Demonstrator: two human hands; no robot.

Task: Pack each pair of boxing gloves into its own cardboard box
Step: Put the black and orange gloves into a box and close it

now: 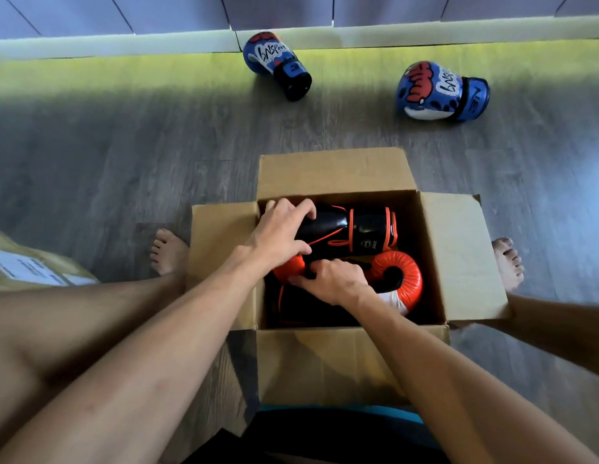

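Open brown cardboard box (pixel 458 259) sits on the floor between the person's legs, all flaps folded out. Both black-and-orange boxing gloves are inside it.

Far black glove with orange trim (pixel 361 226) lies with its long axis left-right across the box, cuff toward the right wall. Left hand (pixel 279 234) is at its left end, fingers curled over the black body and thumb under: a real grip, not a flat press.

Near orange-padded glove (pixel 403 271) lies just beside the far one, touching it. Right hand (pixel 331 279) has its fingers curled into the padding at that glove's left part. The hand hides which way the cuff points.

So both grips are at the left ends. Seating the pair likely means pushing down and rightward.

Next pair looks to be the two blue patterned boxing gloves (pixel 438 90) — on the floor ahead, well apart from the box, one skewed to each side. Tan labelled cardboard box (pixel 30 262) is at the left knee — nearer the left hand.
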